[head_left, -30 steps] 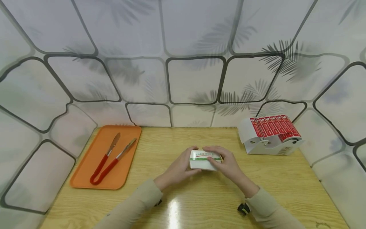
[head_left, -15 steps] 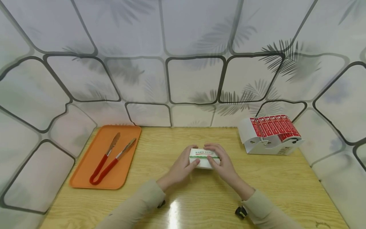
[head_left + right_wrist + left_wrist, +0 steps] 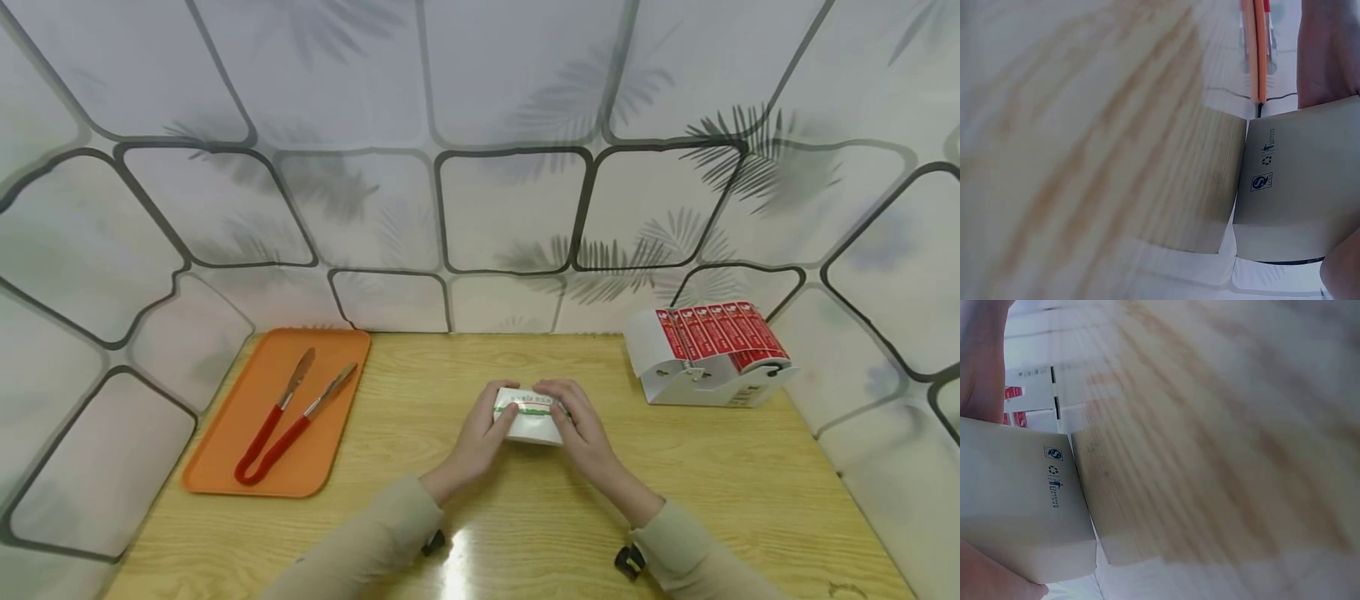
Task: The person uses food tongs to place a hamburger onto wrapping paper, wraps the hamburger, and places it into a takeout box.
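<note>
A small white box (image 3: 536, 429) with a green band and a red line is held between both hands, close over the wooden table. My left hand (image 3: 477, 435) grips its left end, thumb on the upper face and fingers round the far side. At the other end my right hand (image 3: 588, 433) holds it the same way, thumb pressed near the green band. In the left wrist view, small printed symbols show on the near side of the box (image 3: 1016, 487). Similar symbols are on the box (image 3: 1297, 181) in the right wrist view, the lower edge right at the tabletop.
To the left lies an orange tray (image 3: 318, 467) bearing red-handled tongs (image 3: 276, 433). An open white carton (image 3: 675, 387) with several red packets (image 3: 723, 329) stands at the back right. Patterned cloth walls (image 3: 502, 208) rise behind and on both sides of the table (image 3: 420, 367).
The box has shifted slightly to the left, its upper face turned more toward the head camera. My left thumb has moved from the near lower edge up onto the upper face.
</note>
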The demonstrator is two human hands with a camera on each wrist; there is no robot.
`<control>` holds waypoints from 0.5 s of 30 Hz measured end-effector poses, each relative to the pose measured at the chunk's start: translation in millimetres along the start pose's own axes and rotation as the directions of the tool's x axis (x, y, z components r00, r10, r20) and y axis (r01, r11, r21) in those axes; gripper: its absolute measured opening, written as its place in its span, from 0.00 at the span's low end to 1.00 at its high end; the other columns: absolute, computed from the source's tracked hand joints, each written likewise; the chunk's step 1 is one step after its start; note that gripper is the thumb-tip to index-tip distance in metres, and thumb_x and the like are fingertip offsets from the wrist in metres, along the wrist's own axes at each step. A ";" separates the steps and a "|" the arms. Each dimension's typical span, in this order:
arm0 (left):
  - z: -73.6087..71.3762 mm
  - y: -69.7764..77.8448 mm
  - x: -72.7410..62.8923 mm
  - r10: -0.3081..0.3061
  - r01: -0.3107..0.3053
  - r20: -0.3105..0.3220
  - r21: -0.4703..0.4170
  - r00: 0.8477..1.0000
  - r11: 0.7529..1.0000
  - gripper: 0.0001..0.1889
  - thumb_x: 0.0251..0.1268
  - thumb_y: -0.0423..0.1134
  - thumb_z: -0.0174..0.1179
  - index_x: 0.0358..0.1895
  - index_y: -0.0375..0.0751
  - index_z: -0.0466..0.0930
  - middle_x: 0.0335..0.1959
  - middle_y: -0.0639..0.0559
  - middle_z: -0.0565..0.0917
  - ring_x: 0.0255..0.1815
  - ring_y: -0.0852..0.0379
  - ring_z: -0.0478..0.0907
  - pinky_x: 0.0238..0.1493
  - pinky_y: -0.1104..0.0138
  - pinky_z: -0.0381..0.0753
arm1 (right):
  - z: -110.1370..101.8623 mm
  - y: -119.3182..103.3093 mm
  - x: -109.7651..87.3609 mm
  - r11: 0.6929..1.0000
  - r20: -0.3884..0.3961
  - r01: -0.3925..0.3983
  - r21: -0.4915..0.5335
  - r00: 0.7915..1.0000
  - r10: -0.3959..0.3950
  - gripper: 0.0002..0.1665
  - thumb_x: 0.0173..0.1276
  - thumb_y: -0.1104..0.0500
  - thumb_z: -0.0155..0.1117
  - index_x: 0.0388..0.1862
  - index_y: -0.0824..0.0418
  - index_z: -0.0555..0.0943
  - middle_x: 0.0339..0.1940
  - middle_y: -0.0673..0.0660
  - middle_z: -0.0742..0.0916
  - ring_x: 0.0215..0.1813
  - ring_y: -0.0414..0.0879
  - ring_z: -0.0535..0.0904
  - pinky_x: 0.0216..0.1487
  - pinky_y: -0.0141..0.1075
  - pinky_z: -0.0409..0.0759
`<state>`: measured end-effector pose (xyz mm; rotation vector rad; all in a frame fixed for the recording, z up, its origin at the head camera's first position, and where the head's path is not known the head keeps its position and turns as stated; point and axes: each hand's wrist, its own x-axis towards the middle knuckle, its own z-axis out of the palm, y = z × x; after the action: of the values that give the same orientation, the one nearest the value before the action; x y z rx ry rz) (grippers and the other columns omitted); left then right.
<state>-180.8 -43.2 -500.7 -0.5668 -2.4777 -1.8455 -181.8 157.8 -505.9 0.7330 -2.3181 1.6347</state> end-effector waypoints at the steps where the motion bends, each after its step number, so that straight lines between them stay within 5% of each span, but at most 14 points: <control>1: 0.1 -0.1 0.2 -0.002 0.002 -0.002 -0.003 1.000 1.000 0.22 0.85 0.39 0.50 0.73 0.30 0.69 0.66 0.33 0.80 0.62 0.41 0.80 0.66 0.57 0.82 | -0.1 0.1 0.0 1.000 0.002 0.001 -0.002 1.000 -0.001 0.19 0.84 0.70 0.48 0.67 0.65 0.80 0.66 0.65 0.81 0.72 0.36 0.71 0.76 0.19 0.64; 8: 2.8 1.9 1.8 -0.078 0.075 -0.023 -0.103 0.997 0.992 0.22 0.83 0.39 0.55 0.72 0.32 0.70 0.64 0.34 0.81 0.56 0.47 0.81 0.55 0.71 0.83 | 1.1 -3.0 1.6 0.998 -0.004 -0.009 -0.064 1.000 0.009 0.19 0.81 0.69 0.55 0.66 0.64 0.80 0.66 0.63 0.82 0.71 0.48 0.75 0.76 0.20 0.64; 15: 9.2 2.7 2.8 -0.118 0.103 -0.105 -0.135 0.987 0.985 0.25 0.73 0.37 0.66 0.68 0.32 0.73 0.63 0.34 0.82 0.56 0.45 0.82 0.56 0.67 0.85 | 3.4 -2.1 1.9 0.997 -0.007 0.032 -0.076 0.999 -0.032 0.19 0.80 0.71 0.55 0.65 0.65 0.81 0.64 0.64 0.83 0.70 0.51 0.76 0.76 0.20 0.65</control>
<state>-180.7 -33.2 -500.4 -0.3218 -2.3767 -2.0273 -182.0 153.6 -504.6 0.7419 -2.3360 1.5246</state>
